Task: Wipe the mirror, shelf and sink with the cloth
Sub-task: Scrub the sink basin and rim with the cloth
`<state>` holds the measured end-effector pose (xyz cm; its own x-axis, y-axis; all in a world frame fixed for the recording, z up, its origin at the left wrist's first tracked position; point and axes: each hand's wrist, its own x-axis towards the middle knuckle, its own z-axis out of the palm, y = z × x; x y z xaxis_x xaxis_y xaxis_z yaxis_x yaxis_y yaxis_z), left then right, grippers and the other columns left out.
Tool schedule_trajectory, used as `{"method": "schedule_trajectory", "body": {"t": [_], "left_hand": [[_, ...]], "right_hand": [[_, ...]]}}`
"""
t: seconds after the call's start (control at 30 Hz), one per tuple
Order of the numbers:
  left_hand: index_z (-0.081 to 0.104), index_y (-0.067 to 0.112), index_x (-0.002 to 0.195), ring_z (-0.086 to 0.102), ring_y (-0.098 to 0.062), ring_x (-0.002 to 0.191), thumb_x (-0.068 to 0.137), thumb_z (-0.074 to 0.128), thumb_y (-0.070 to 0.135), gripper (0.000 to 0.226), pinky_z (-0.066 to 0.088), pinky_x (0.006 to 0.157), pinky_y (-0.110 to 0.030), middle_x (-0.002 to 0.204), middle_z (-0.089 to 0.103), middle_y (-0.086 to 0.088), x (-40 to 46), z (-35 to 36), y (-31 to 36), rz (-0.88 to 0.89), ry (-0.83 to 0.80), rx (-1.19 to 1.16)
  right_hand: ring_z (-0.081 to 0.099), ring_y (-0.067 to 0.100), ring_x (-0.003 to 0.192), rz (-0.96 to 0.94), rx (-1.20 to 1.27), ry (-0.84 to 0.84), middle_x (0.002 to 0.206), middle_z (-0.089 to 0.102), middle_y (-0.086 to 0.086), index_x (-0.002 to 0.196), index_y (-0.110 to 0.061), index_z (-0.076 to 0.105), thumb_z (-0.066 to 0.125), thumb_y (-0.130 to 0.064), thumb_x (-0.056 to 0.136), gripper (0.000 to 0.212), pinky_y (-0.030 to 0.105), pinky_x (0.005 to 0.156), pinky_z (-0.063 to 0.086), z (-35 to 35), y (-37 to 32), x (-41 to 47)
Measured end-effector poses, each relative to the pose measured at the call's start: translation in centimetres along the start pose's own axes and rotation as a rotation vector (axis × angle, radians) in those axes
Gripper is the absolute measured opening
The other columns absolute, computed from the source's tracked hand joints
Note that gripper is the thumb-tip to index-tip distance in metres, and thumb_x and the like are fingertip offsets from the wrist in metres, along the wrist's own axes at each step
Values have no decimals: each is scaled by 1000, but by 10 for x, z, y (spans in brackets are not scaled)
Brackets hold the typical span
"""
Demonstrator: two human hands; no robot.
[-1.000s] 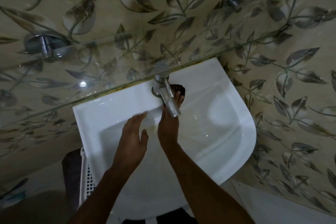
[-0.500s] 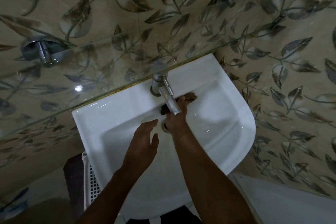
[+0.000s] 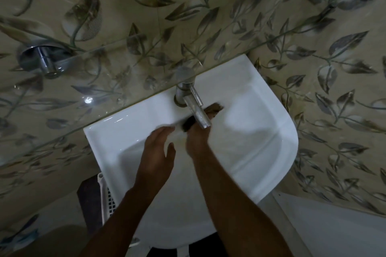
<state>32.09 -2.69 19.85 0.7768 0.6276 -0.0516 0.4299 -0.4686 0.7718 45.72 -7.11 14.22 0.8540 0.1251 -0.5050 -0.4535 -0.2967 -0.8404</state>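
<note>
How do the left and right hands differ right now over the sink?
The left hand is spread with relaxed fingers and holds nothing; the right hand holds a dark cloth. The left hand sits clear of the tap, while the right hand reaches under its spout. Both hang over the white sink basin.

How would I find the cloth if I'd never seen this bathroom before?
Find the white sink against the leaf-patterned wall, then the silver tap at its back edge. Just under the spout, the right hand holds the cloth against the basin. It is the only dark brown thing on the white.
</note>
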Motion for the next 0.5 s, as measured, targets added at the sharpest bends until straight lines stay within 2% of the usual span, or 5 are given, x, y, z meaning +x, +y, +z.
{"method": "schedule_trajectory", "body": {"t": [0.1,0.17,0.33,0.43,0.5], "left_hand": [[61,18,132,52,-16,126,93,46,19,41,45,106,-46,134,60,0,-7,-12,-7,-17,95,-31],[62,15,130,54,-18,124,92,44,21,42,43,108,-46,132,63,-3,-11,-21,-10,-65,136,-20],[63,14,129,58,-23,119,91,48,15,41,47,104,-50,130,63,-2,-18,-36,-15,-82,164,-9],[63,13,129,59,-27,116,93,50,13,38,48,103,-53,129,63,-2,-23,-44,-14,-67,166,-1],[63,13,130,60,-30,114,95,55,4,36,48,102,-53,127,59,5,-27,-51,-17,-73,172,3]], "right_hand": [[56,-2,97,-18,45,-78,124,50,-7,151,-23,27,37,-33,108,46,5,89,46,28,8,-60],[54,-13,84,-59,52,-113,119,52,-10,158,-17,14,34,-21,109,53,-2,74,40,39,11,-90],[46,5,133,-214,37,39,153,42,-6,158,-25,16,40,-28,106,57,17,110,39,34,-6,-65],[52,28,131,-30,90,24,147,50,14,149,-14,36,37,-33,105,48,42,111,43,17,-4,-23],[51,28,132,30,173,70,148,50,12,151,-14,36,33,-28,109,45,37,112,41,18,-2,-8]]}}
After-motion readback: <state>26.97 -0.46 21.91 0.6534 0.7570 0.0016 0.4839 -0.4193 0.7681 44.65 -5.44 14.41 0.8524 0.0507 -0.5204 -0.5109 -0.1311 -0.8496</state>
